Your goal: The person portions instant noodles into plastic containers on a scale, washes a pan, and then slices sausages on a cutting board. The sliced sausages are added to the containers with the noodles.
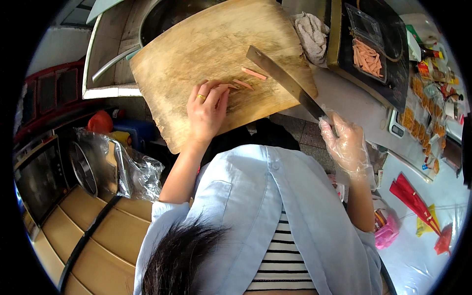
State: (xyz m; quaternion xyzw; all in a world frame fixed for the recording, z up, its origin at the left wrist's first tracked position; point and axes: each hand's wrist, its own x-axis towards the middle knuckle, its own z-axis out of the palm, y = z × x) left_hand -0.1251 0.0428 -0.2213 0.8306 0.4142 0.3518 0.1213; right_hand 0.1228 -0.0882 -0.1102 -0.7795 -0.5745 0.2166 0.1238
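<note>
My left hand (207, 107), bare with a gold ring, rests on a worn wooden cutting board (191, 48). Its bunched fingertips are on the end of a short pink strip (233, 86) that looks like ham or sausage. Just beyond it lie two more pink strips, a thin one (243, 84) and a thicker one (254, 73). In a clear plastic glove, my right hand (344, 142) grips the handle of a kitchen knife (282, 79) with a broad blade. The blade slants over the board's right side, its tip to the right of and beyond the strips.
Right of the board are a crumpled cloth (311, 38) and a black cooktop (396, 79). An open clear plastic box (385, 70) of pink strips (367, 59) sits on the cooktop. Bagged food (416, 125) and bottles crowd the far right. A large pan (158, 22) stands behind the board.
</note>
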